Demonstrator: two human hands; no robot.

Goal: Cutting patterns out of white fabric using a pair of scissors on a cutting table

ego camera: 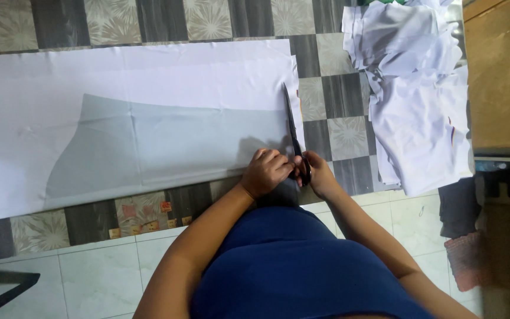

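Note:
A long white cloth [149,65] lies flat on the floor with a grey pattern piece [160,145] laid on top of it. My right hand [320,174] grips the handles of black scissors [292,127], whose blades point away from me along the cloth's right edge beside the grey piece. My left hand [265,171] rests with curled fingers on the grey piece's near right corner, next to the scissor handles, pressing it down.
A heap of white cloth pieces [417,100] lies on the floor at the right. A wooden surface [500,77] stands at the far right, with dark and red items [464,236] below it. Patterned floor covering [343,88] borders white tiles [101,272].

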